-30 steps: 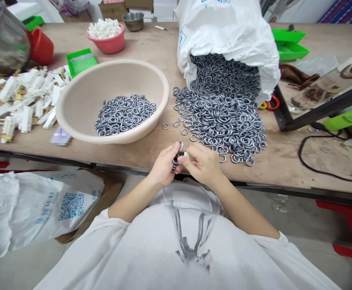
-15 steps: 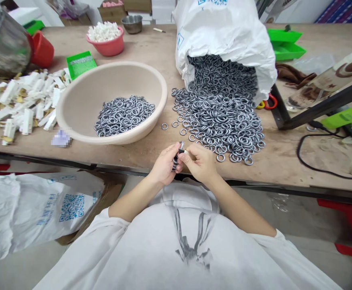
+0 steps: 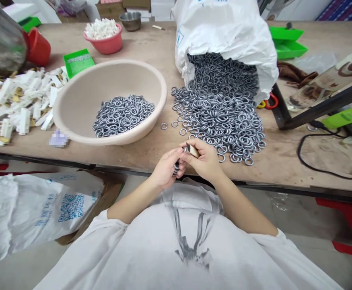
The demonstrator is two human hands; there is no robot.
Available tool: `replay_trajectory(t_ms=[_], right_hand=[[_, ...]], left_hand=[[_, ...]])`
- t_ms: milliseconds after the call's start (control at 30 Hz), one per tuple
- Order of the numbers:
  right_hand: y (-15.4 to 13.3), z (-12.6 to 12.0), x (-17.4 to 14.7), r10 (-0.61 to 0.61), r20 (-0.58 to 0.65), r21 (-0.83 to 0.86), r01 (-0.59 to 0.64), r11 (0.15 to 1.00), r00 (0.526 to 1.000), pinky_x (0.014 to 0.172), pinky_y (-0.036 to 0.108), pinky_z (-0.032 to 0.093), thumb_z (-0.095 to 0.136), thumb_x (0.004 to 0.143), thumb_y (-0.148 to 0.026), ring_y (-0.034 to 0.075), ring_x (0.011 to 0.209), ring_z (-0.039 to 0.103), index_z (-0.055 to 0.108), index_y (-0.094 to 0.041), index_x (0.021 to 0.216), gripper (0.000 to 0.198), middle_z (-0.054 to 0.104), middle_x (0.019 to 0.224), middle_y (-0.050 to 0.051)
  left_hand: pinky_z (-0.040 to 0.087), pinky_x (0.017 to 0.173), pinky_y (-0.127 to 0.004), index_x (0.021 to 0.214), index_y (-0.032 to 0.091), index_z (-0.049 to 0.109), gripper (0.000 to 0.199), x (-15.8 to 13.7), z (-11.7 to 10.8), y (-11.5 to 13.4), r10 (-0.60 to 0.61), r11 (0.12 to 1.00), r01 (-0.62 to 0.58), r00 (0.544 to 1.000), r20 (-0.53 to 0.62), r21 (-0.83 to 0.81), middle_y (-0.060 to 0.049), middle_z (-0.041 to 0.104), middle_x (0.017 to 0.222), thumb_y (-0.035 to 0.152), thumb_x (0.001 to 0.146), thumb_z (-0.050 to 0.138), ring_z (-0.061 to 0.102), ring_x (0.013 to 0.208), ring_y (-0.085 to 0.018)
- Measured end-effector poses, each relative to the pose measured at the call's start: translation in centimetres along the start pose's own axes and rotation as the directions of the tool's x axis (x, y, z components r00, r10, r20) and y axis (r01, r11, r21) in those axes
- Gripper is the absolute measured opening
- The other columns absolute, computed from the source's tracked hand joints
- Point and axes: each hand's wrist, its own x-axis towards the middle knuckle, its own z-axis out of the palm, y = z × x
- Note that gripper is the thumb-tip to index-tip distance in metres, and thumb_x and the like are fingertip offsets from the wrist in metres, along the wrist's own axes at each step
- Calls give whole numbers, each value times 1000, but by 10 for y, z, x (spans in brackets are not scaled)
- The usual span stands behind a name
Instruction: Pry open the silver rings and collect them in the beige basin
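Observation:
My left hand [image 3: 165,168] is closed around several dark grey rings [image 3: 176,167], just above the table's front edge. My right hand [image 3: 205,159] pinches a short cream-handled tool [image 3: 193,150] with a dark, flat tip. The fingertips of both hands meet at one ring [image 3: 184,149], partly hidden by the fingers. Beyond my right hand, a heap of loose grey rings [image 3: 224,121] spills from a white sack [image 3: 224,32]. To the left stands a wide beige basin [image 3: 73,104], with more grey rings [image 3: 123,114] in its bottom.
White plastic pieces with brass-coloured parts [image 3: 25,121] cover the left side. Behind them are a green tray [image 3: 78,63], a red cup [image 3: 39,47] and a red bowl [image 3: 105,46] of white pieces. A black metal bar [image 3: 323,102] and cable [image 3: 299,151] lie right.
The tool in my right hand has turned, so its cream handle now shows and its dark tip points up and left. My left hand keeps its rings in nearly the same place.

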Motion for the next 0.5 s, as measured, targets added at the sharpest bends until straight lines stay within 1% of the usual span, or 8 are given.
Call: replay_trajectory(t_ms=[67, 233, 333, 400, 433, 500], right_hand=[[2, 0, 2, 2, -2, -12, -2, 1000, 1000, 73, 31, 48, 69, 85, -56, 18, 78, 64, 70, -22, 96, 36, 70, 85, 2], [3, 1, 11, -1, 14, -74, 2, 997, 1000, 72, 32, 47, 61, 92, -57, 18, 74, 64, 72, -21, 93, 38, 71, 79, 3], [1, 2, 15, -41, 45, -111, 45, 993, 998, 73, 31, 46, 59, 93, -56, 18, 78, 64, 71, -21, 96, 38, 72, 85, 4], [1, 1, 15, -52, 48, -144, 58, 988, 998, 72, 31, 45, 60, 91, -60, 18, 79, 63, 69, -21, 98, 41, 71, 88, 4], [2, 0, 14, -57, 41, -172, 64, 983, 998, 69, 30, 44, 59, 90, -62, 17, 76, 61, 68, -20, 97, 44, 69, 85, 4], [3, -2, 9, -82, 31, -247, 87, 965, 996, 63, 29, 38, 55, 92, -65, 16, 67, 55, 64, -20, 88, 46, 63, 75, 2]], left_hand=[[26, 36, -16, 71, 19, 46, 43, 0, -1, 1, -15, 1000, 15, 1000, -8, 0, 8, 43, 54, 50, 77, 74, 38, 39, -4], [26, 37, -16, 70, 18, 45, 48, 0, -7, 4, -26, 1000, 26, 1000, 7, 1, 7, 44, 54, 56, 76, 74, 39, 39, -4], [26, 37, -16, 69, 18, 44, 50, 1, -9, 6, -4, 1000, 4, 1000, -13, -22, 7, 45, 54, 57, 75, 75, 40, 39, -4], [26, 37, -16, 69, 18, 44, 50, 1, -9, 8, 8, 999, -10, 999, -33, -43, 7, 44, 53, 57, 75, 75, 40, 38, -4], [26, 36, -16, 69, 18, 44, 50, 1, -10, 9, 12, 998, -15, 999, -40, -53, 7, 44, 53, 58, 75, 75, 40, 38, -4], [27, 36, -15, 70, 18, 45, 50, 2, -11, 10, 16, 998, -19, 999, -44, -66, 7, 45, 54, 57, 76, 75, 40, 38, -4]])
